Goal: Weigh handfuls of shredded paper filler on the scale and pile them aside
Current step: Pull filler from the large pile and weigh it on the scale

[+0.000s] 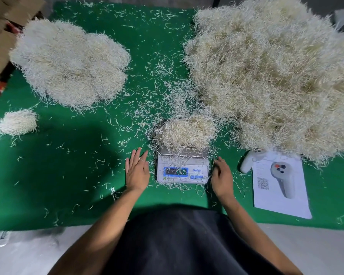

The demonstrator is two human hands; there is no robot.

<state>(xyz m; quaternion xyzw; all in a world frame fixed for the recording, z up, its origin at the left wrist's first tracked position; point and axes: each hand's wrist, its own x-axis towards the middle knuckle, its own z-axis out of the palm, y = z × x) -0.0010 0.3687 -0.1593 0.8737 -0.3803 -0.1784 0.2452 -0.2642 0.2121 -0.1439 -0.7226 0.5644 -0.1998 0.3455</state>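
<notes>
A small white digital scale (182, 171) stands on the green table cover near the front edge, with a handful of shredded paper filler (187, 131) heaped on its platform. My left hand (137, 171) lies flat on the cover just left of the scale, fingers straight. Just right of the scale is my right hand (222, 175), fingers loosely curled, holding nothing that I can see. A huge mound of filler (272, 76) fills the right side. At the back left lies a big pile (70, 62), and a small separate clump (17, 122) lies at the left.
A white controller (250, 159) and a printed sheet (280, 185) lie right of the scale. Loose paper strands scatter over the green cover (68, 165). Cardboard boxes (0, 36) stand past the table's left edge. A plastic bag (18, 253) lies at the near left.
</notes>
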